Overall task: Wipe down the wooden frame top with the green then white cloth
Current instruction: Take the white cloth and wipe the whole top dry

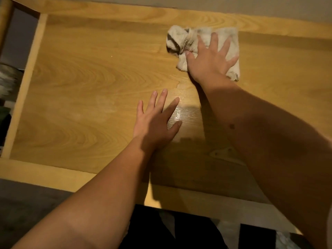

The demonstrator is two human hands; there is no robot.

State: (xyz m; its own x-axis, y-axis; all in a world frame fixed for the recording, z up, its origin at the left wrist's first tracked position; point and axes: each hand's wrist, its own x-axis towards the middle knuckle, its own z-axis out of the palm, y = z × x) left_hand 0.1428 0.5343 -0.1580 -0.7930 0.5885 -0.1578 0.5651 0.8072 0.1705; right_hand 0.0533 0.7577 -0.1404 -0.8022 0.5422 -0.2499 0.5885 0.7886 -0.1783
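The wooden frame top is a light, grained panel with a raised border that fills most of the view. A crumpled white cloth with grey smudges lies on it at the far right. My right hand presses flat on the cloth with its fingers spread. My left hand rests flat on the bare wood nearer to me, fingers apart and holding nothing. A damp, shiny patch shows between the two hands. No green cloth is in view.
The frame's raised left rail drops off to dark, blurred clutter beyond it. The near rail borders a grey floor. My dark trousers show at the bottom edge.
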